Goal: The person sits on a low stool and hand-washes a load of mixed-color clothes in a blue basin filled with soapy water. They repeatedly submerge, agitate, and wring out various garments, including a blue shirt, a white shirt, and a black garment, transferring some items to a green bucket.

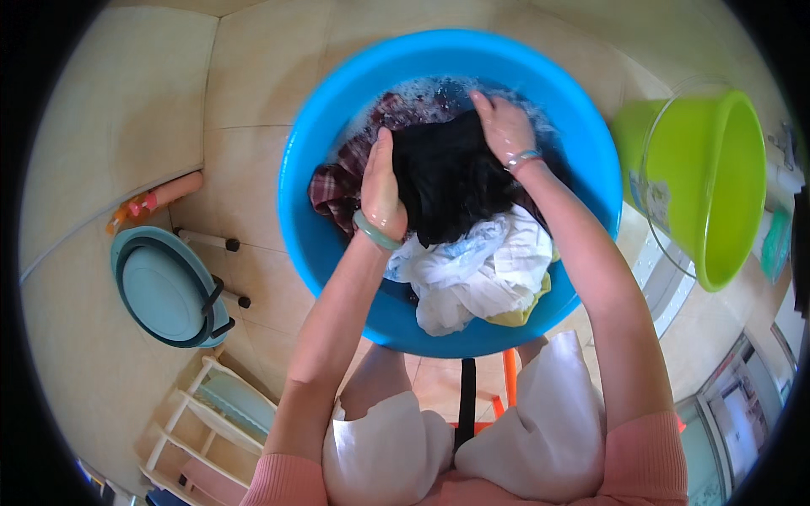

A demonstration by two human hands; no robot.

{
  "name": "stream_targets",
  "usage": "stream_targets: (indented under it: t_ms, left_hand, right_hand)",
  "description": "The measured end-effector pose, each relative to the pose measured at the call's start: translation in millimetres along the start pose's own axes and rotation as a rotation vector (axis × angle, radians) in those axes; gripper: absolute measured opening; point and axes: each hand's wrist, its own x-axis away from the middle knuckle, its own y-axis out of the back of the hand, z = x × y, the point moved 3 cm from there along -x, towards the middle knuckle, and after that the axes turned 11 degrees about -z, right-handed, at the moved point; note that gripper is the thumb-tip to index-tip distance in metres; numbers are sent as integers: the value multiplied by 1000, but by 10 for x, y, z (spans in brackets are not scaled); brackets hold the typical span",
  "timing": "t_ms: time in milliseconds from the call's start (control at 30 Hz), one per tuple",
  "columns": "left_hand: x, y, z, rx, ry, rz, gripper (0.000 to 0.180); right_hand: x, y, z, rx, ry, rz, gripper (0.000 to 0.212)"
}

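Note:
A soaked black garment (439,177) is spread between my two hands inside a large round blue basin (295,228). My left hand (384,194), with a pale green bangle at its wrist, is closed at the garment's left edge, thumb up. My right hand (504,126) holds the upper right edge, also thumb up; a bracelet circles that wrist. The fingers of both hands are mostly hidden by the cloth. Below the black garment lie bunched white clothes (481,274) with a bit of yellow cloth (521,310). Dark red plaid fabric (333,190) sits in foamy water at the left.
A lime green bucket (734,194) with a wire handle stands to the right of the basin. Left, a folded grey-blue basin (164,287) leans near the wall. A white rack (181,422) is at the lower left. My knees are close under the basin's near rim.

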Motion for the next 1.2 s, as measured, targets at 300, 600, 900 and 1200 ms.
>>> stream_targets:
  t_ms: [300,600,900,1200]
  left_hand:
    - [-324,185,78,-183,-99,-83,59]
    - [-139,24,-51,-80,9,224,32]
    - [-13,158,146,278,241,468,40]
    - [601,-186,-29,-222,199,-235,55]
  right_hand:
    - [-17,-123,103,183,-50,273,24]
    - [1322,616,1427,-283,886,80,26]
    - [1168,636,1825,-451,861,-146,22]
    - [170,293,496,-14,178,39,39]
